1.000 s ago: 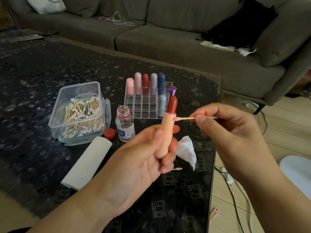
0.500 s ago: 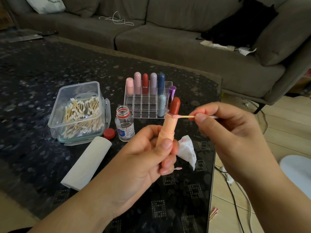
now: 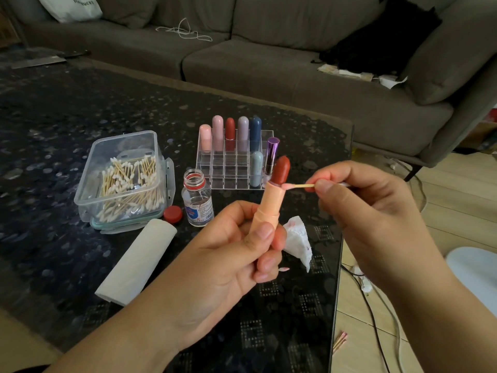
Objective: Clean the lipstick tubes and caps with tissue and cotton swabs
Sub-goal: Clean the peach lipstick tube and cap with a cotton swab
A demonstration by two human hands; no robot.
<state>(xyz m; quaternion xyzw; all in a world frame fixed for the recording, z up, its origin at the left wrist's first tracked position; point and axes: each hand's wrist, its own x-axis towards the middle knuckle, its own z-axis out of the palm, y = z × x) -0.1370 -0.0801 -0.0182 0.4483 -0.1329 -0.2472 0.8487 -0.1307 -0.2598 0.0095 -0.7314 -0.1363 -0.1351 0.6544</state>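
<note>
Swab tip (image 3: 285, 186): pressed at tube rim, 3 o'clock of bullet; roll lightly around.
Left hand (image 3: 228, 254): curled round lipstick tube (image 3: 267, 208); turn slowly.
Right hand (image 3: 363, 205): pinching swab stick.

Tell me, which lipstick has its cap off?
The peach lipstick in the left hand; its red stick shows, while those in the rack are capped.

Grey sofa (image 3: 269, 68) runs across the back, white cushion (image 3: 70, 6) up in its left corner, a loose white cord (image 3: 185, 30) on the seat. Black cloth (image 3: 382, 41) is heaped twd the right end, w/ papers (image 3: 349, 74) just beside it (print too small to read). Dark glass table (image 3: 67, 103) fills the foreground. Cables (image 3: 376, 313) trail over the wood floor (image 3: 457, 200) at right.
</note>
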